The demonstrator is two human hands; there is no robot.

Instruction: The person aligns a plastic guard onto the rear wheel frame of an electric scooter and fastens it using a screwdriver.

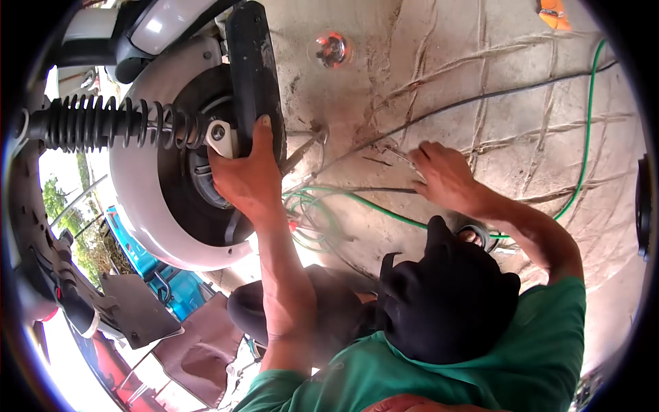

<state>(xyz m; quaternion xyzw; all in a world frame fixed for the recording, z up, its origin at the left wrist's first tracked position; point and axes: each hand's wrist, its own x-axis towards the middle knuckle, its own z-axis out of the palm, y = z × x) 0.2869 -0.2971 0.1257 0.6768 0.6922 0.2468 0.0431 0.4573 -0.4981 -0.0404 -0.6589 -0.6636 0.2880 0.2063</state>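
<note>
My left hand [247,180] is wrapped round the lower end of a long black cover [255,62] beside a scooter's rear wheel [182,199], with the thumb on the cover. Its fingers reach under a pale metal bracket [220,139] at the end of the shock absorber [117,123]; the fingertips are partly hidden. Low over the concrete floor, my right hand [443,177] has its fingers bent, with thumb and fingers apart. A thin metallic rod [397,154] lies at those fingertips; whether they touch it I cannot tell.
A green hose [589,130] and a dark cable [473,101] run across the floor [522,137]. A small round container [333,50] with reddish contents stands beyond, and an orange item [554,14] lies farther off. A blue object [182,292] is behind the wheel.
</note>
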